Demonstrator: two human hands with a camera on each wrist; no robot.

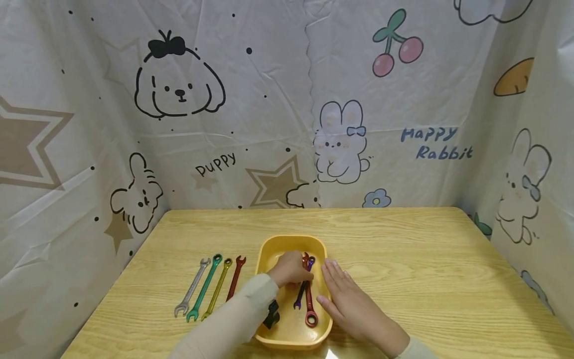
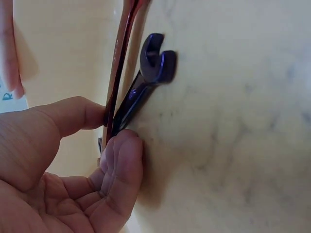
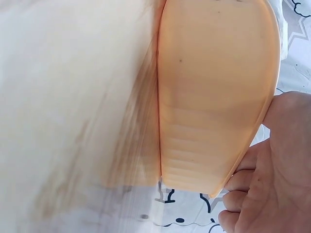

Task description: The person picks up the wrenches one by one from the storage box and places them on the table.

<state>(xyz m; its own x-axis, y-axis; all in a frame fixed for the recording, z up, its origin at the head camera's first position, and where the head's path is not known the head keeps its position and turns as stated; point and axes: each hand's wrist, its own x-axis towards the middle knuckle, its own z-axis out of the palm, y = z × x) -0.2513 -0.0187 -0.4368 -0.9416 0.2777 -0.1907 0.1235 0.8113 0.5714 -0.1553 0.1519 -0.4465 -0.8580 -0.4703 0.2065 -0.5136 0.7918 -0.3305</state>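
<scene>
**Two wrenches in the yellow tray**

The yellow tray (image 1: 269, 249) holds a purple wrench (image 2: 154, 65) and a red wrench (image 1: 309, 304), lying side by side. The left hand (image 1: 289, 269) reaches in, thumb and fingertip pinching the purple wrench's shaft. Just beside that pinch, the right hand (image 1: 347, 299) rests flat, fingers straight, against the tray's outer wall.
</scene>
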